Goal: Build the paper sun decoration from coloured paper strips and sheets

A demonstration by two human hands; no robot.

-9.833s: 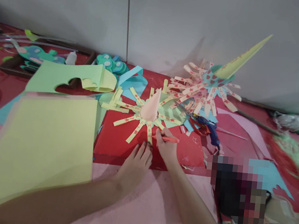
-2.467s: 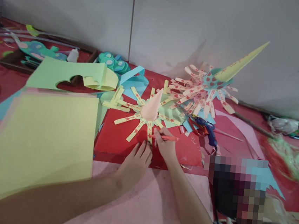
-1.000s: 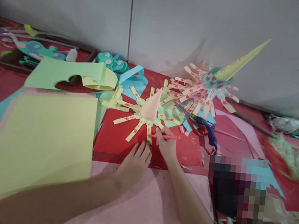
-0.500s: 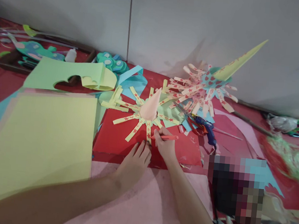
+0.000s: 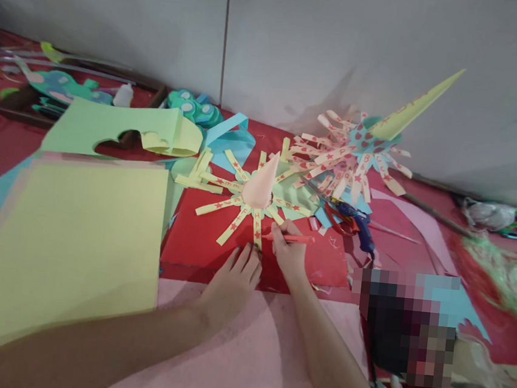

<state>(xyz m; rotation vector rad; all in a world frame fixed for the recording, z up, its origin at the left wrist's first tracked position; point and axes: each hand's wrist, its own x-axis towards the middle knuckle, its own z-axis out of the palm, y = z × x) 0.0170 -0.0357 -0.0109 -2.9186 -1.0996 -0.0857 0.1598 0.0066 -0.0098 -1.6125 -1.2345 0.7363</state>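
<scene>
The pink paper cone (image 5: 260,185) stands at the middle of a pale green scalloped ring (image 5: 248,203), with lettered yellow paper strips radiating around it. The strip marked with an H (image 5: 258,221) runs from below the cone toward the person, over the red board (image 5: 192,242). Below the cone and slightly right, the right hand (image 5: 288,253) has its fingers curled in a pen grip around a red marker (image 5: 298,239). The marker's tip is at the red star (image 5: 258,235) on that strip; whether it touches the paper is too small to tell. Also below the cone, the left hand (image 5: 238,272) lies palm down, fingers extended and close together, grasping nothing, its fingertips at the strip's outer end.

To mark neatly, I'd press that end flat so the narrow paper cannot swivel, keep the fingertips out of the marker's path, and use short, light strokes inside the star's points. Lifting the marker between strokes and keeping the right hand off fresh ink should prevent smears.
</scene>
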